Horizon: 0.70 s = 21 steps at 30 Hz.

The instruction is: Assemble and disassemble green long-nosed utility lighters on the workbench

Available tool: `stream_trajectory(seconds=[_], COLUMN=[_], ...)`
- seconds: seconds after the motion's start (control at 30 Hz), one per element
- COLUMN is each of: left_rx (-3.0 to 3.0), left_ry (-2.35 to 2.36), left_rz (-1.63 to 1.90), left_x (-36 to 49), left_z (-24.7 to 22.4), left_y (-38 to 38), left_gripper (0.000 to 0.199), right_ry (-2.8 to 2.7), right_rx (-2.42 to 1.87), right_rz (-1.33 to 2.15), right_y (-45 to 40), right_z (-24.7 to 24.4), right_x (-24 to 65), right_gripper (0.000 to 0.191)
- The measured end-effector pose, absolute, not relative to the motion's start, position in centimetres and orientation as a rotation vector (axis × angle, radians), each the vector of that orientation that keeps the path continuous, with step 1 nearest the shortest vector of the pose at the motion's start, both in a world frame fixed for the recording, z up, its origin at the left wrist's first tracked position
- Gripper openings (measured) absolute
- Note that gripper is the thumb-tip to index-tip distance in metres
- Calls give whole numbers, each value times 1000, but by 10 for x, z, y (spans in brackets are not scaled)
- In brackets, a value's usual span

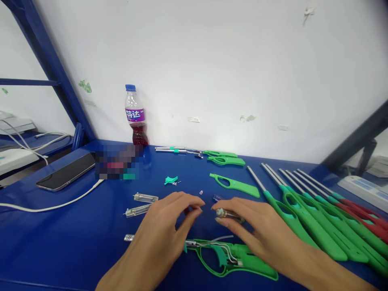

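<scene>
My right hand (251, 218) pinches a small clear lighter fuel tank (232, 215), its pale valve end pointing left. My left hand (172, 218) is closed in a pinch facing it; anything between its fingertips is too small or hidden to make out. Below both hands lies an opened green lighter shell (209, 270) with a teal trigger (221, 255), white wires and a metal tube inside. Two more clear fuel tanks (146, 197) rest left of my left hand, one partly covered by it. A purple translucent piece (217, 197) shows behind my right fingertips.
Green shell halves (235, 186), metal rods (171, 150), teal triggers (171, 180) and a tiny metal clip (201, 192) lie farther back. Several assembled long lighters (315, 226) line the right. A drink bottle (135, 117), phone (68, 171) and white cable (60, 209) occupy the left.
</scene>
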<state>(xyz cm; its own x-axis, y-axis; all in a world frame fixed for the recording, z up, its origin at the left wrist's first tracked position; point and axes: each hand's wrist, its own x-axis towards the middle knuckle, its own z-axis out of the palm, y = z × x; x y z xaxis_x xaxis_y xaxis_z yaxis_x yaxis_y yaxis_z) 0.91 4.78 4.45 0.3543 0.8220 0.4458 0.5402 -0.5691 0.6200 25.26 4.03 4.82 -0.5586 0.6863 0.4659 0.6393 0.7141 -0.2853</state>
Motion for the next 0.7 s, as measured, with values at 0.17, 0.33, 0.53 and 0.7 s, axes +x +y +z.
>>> stream_trajectory(seconds=[0.17, 0.33, 0.53, 0.7], left_rx=[2047, 1893, 1815, 1764], left_ry=[1126, 1121, 1139, 1142], left_rz=[1118, 1091, 1031, 1005], left_x=[26, 32, 35, 38], left_z=[49, 49, 49, 48], left_y=[39, 37, 35, 32], left_gripper=[17, 20, 19, 16], right_ry=[-2358, -2347, -2338, -2334], right_rx=[-948, -857, -858, -860], right_rz=[12, -70, -86, -86], right_y=[36, 35, 36, 36], right_z=[39, 35, 34, 34], right_x=[258, 257, 257, 258], right_gripper=[23, 26, 20, 17])
